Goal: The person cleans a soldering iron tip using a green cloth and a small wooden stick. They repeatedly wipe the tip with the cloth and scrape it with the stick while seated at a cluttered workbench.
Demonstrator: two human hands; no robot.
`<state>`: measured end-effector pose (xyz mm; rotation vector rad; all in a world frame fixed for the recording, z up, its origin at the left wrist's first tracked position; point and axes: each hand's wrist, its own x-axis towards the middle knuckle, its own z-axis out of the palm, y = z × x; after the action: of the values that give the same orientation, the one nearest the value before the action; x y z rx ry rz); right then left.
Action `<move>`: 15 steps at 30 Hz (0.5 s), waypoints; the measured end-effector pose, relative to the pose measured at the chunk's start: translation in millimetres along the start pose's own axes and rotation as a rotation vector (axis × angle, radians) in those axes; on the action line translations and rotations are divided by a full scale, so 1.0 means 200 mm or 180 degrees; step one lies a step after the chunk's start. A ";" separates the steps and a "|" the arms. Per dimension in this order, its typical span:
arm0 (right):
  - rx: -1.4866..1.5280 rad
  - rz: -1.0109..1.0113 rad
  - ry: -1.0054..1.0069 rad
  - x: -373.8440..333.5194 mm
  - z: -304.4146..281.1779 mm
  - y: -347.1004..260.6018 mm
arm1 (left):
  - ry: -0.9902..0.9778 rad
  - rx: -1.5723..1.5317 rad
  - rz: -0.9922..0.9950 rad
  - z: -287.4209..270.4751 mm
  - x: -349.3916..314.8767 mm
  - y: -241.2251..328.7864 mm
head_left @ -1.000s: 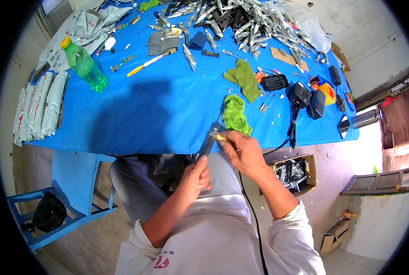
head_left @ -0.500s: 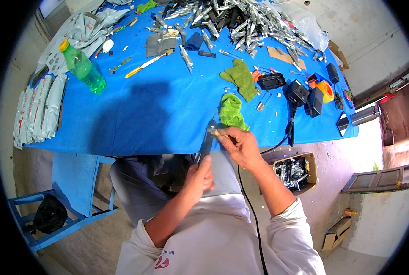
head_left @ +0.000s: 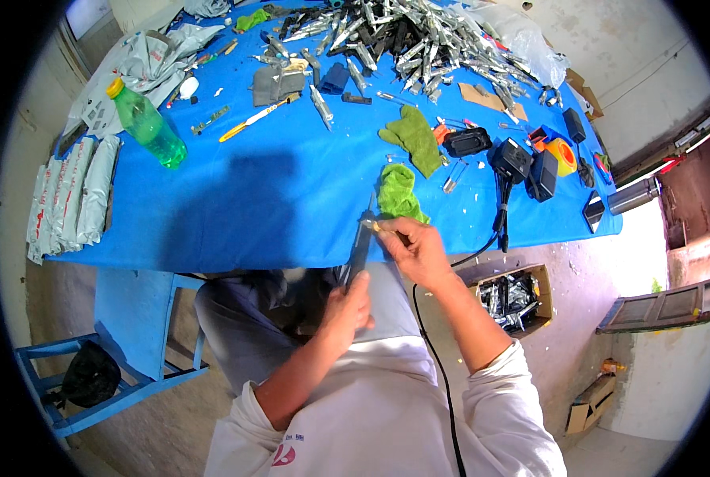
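My left hand (head_left: 350, 308) is closed around the lower end of a slim dark grey pen-like device (head_left: 359, 253), held upright at the table's front edge, its thin pointed tip upward. Pinched in my right hand (head_left: 420, 253) is a small thing with a yellowish end (head_left: 372, 226), which meets the upper part of the device; its kind is too small to make out. Just beyond my right fingers lies a bright green cloth (head_left: 399, 193), with a darker green cloth (head_left: 415, 141) behind it.
A heap of silver and black pen-like devices (head_left: 418, 40) covers the back of the blue table (head_left: 212, 230). Left stand a green bottle (head_left: 149, 126) and grey packets (head_left: 76, 191). Black adapters (head_left: 512, 161) and orange tape (head_left: 562, 157) lie right. A filled box (head_left: 542, 298) sits below.
Both hands keep almost the same place and grip on the device and the small yellowish-ended thing. The whole view has shifted slightly.
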<state>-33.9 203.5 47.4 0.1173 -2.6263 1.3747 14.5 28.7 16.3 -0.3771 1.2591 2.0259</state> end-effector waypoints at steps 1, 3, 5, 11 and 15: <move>0.0138 0.0084 -0.0092 0.00 -0.01 0.01 | 0.0015 0.0013 -0.0027 0.00 -0.01 0.00; 0.0188 0.0163 -0.0162 -0.01 -0.02 0.01 | 0.0018 -0.0002 -0.0058 0.00 -0.02 -0.01; 0.0274 0.0220 -0.0302 -0.01 -0.03 0.02 | 0.0009 -0.0012 -0.0070 0.00 -0.02 -0.02; 0.1429 0.0524 -0.0725 0.03 -0.09 0.04 | -0.0035 -0.0051 -0.0063 0.01 0.00 0.01; 0.1445 0.0358 0.0015 0.02 -0.04 0.07 | -0.0019 -0.0073 -0.0054 0.01 0.00 0.00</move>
<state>-38.9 218.9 41.3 0.0237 -2.2989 1.9839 13.9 30.8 17.2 -0.3909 1.2260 2.0274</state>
